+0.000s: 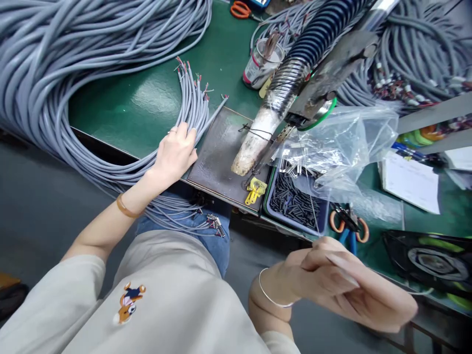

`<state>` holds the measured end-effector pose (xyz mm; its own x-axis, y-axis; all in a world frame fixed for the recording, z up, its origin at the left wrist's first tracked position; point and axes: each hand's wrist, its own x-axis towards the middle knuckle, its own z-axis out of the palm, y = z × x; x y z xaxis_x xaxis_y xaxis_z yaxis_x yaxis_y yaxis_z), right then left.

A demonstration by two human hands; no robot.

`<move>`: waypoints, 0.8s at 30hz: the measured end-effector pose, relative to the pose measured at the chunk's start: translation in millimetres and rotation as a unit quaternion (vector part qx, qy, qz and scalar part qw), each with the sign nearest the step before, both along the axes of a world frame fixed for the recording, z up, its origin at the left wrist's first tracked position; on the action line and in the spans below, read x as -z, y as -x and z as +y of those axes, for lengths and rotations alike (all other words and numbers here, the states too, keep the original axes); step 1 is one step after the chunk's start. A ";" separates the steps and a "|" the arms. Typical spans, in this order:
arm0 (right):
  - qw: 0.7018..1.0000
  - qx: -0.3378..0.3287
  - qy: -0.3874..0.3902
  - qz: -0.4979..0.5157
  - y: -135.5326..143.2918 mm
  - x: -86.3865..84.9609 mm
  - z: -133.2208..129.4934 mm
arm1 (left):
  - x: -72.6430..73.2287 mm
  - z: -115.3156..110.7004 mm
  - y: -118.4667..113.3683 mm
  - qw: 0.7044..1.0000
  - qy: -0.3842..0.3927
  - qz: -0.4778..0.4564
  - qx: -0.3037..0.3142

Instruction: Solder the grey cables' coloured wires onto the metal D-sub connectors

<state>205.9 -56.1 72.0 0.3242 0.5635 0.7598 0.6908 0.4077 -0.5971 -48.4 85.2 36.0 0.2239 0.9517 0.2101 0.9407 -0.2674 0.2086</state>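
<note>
The person's left hand, at the centre-left of the frame, is closed over a bundle of grey cables, gripping them a little below their stripped ends. These ends, with reddish wires showing, fan out over the green desk, and the cables sweep back in a thick loop to the upper left of the frame. More cables, ending in metal connectors, lie across the person's lap at lower centre.

The right hand, at lower right, is blurred and held in front of the desk edge, its fingers curled inward; whether they pinch anything cannot be told. Near it, orange-handled and blue-handled tools lie on the desk.

Just right of the cable bundle is a dark plate with yellow clips at its near edge. Beside it, a blue tray holds short black tubes, partly under a clear plastic bag. Above the plate hangs the whitish end of a corrugated hose.
</note>
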 end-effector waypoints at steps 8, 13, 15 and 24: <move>0.990 -0.002 -0.131 -0.052 -13.0 21.8 12.1 | 13.2 -58.7 52.1 0.982 -0.156 -0.069 0.077; 0.987 0.017 -0.150 -0.046 -19.1 30.3 13.4 | 5.0 -65.5 70.7 0.934 -0.291 -0.195 -0.069; 0.989 0.002 -0.147 -0.033 -20.5 31.1 13.8 | 4.5 -64.1 72.8 0.919 -0.221 -0.307 -0.111; 0.994 0.010 -0.104 -0.037 -25.4 30.1 13.4 | -18.1 -34.8 61.6 0.783 0.045 -0.608 -0.123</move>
